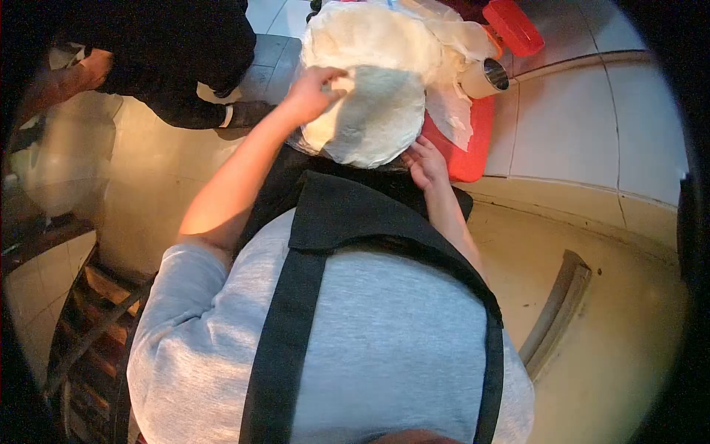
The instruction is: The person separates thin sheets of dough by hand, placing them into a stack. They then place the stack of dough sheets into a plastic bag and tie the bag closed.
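Observation:
A pale, round, flat sheet that looks like dough [373,122] lies at the top centre, overlapping a larger pale sheet [362,33] behind it. My left hand [314,95] is over the left side of the round sheet, its thumb and fingers apart and bent a little. At the lower right rim of that sheet, my right hand [427,161] has its fingers stretched out against the edge. Their tips are partly hidden there. A shadow falls across the sheet's middle.
A metal cup [484,78] lies tilted right of the sheets, by a red board [477,140] and a red container [512,28]. Another person in dark clothes [170,52] is at the upper left. White tiles [562,126] line the right side.

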`<state>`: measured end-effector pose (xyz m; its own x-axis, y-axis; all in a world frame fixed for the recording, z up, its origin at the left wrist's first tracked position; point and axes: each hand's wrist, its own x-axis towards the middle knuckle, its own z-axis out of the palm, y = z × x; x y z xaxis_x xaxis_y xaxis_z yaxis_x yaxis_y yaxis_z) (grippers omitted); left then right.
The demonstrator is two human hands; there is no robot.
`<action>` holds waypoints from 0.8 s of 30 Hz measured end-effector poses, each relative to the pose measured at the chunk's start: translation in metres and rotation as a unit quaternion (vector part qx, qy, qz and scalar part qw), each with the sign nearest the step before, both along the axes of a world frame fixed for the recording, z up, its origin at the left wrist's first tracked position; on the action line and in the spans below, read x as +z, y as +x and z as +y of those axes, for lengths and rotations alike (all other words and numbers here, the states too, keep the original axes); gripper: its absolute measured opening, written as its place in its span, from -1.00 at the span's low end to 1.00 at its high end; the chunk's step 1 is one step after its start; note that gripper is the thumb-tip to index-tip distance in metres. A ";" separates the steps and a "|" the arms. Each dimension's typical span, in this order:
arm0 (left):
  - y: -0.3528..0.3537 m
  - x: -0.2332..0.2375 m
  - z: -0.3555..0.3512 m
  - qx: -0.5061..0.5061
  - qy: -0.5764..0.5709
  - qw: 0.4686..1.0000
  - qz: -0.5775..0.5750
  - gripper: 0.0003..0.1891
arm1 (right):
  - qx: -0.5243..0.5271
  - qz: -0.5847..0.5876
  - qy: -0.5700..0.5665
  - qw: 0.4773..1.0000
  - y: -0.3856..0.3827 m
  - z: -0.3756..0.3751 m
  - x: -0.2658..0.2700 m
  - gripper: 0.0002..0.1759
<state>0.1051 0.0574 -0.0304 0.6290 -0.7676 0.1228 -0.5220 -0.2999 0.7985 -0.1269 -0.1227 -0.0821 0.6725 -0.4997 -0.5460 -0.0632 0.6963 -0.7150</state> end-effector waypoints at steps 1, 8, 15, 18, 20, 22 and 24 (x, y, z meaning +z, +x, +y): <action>-0.007 -0.002 0.001 -0.015 -0.004 1.000 0.020 -0.58 | 0.000 -0.002 0.007 1.000 0.000 -0.001 0.001 -0.75; -0.045 -0.026 -0.016 -0.066 0.017 0.987 0.142 -0.64 | 0.019 0.024 -0.016 0.999 0.008 -0.032 -0.012 -0.76; -0.069 -0.014 -0.051 -0.099 -0.052 0.964 0.240 -0.63 | 0.031 -0.056 0.042 0.997 0.024 -0.018 0.023 -0.82; -0.079 -0.006 -0.059 -0.093 -0.047 0.964 0.246 -0.61 | 0.033 -0.081 0.059 0.994 0.024 -0.006 0.030 -0.81; -0.087 0.000 -0.058 -0.082 -0.047 0.976 0.194 -0.58 | 0.028 -0.071 0.027 0.997 0.024 0.004 0.037 -0.81; -0.090 0.016 -0.054 -0.071 -0.022 0.988 0.139 -0.58 | 0.034 -0.071 0.020 0.997 0.025 0.009 0.042 -0.82; -0.091 0.016 -0.054 -0.044 -0.018 0.991 0.121 -0.61 | 0.049 -0.084 0.038 0.995 0.026 0.010 0.044 -0.83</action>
<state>0.0143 0.0036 -0.0147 0.5747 -0.8183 0.0040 -0.3359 -0.2314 0.9130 -0.1004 -0.1126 -0.0376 0.8012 -0.3892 -0.4545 -0.0167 0.7447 -0.6672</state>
